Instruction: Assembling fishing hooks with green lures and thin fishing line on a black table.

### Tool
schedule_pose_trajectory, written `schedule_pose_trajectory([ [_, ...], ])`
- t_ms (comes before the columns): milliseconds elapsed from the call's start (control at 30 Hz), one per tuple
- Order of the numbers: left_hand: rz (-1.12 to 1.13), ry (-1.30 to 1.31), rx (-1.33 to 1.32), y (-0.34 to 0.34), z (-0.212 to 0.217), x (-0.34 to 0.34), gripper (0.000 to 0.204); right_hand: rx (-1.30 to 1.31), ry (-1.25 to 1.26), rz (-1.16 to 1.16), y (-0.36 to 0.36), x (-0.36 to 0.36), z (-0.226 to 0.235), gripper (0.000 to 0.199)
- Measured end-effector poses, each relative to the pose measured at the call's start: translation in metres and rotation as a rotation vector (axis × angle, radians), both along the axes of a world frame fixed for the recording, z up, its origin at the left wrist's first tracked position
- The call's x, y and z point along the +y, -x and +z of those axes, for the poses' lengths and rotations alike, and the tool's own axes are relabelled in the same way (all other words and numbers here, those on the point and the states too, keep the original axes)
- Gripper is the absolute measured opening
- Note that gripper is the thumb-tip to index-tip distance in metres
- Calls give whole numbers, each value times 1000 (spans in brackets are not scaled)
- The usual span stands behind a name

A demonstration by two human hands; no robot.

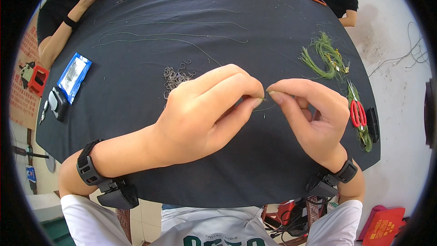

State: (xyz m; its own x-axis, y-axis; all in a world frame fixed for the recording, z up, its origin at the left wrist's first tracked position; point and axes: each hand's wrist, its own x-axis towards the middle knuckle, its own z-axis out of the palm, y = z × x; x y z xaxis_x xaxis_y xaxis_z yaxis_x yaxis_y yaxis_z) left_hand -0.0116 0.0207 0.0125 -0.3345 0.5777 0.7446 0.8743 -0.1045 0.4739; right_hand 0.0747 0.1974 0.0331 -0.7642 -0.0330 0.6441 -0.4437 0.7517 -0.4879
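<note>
Near the middle of the black-covered table, my left hand (209, 109) is closed, thumb and forefinger pinching a thin green fishing line (261, 110). Part of that line shows just below the fingertips; the rest is hidden by the hand. My right hand (314, 118) faces it a small gap away, its thumb and forefinger pressed together in a pinch. Whatever is between those fingertips is too small to make out. Beyond my left hand lies a heap of dark fish hooks (175, 78), partly covered by it. Several lengths of line (177, 22) stretch across the cloth farther off.
Bundles of green line (325, 57) lie at the right, with red-handled scissors (358, 113) and a black object (373, 125) nearby. A blue packet (74, 77) and a black-and-white device (58, 103) sit left. Two other people (61, 23) are at the far edge.
</note>
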Motion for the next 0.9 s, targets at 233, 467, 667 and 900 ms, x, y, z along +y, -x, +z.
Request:
schedule_pose_trajectory([
  [233, 69, 0, -175, -1, -1, -1, 9, 20, -95, 41, -3, -3, 2, 15],
  [467, 73, 11, -152, -1, -1, 0, 8, 22, -161, 103, -2, -3, 4, 14],
  [667, 66, 5, -121, 1, -2, 0, 10, 17, -169, 96, -1, -3, 4, 15],
  [900, -1, 31, -50, 0, -2, 1, 13, 26, -134, 31, 0, -1, 4, 13],
])
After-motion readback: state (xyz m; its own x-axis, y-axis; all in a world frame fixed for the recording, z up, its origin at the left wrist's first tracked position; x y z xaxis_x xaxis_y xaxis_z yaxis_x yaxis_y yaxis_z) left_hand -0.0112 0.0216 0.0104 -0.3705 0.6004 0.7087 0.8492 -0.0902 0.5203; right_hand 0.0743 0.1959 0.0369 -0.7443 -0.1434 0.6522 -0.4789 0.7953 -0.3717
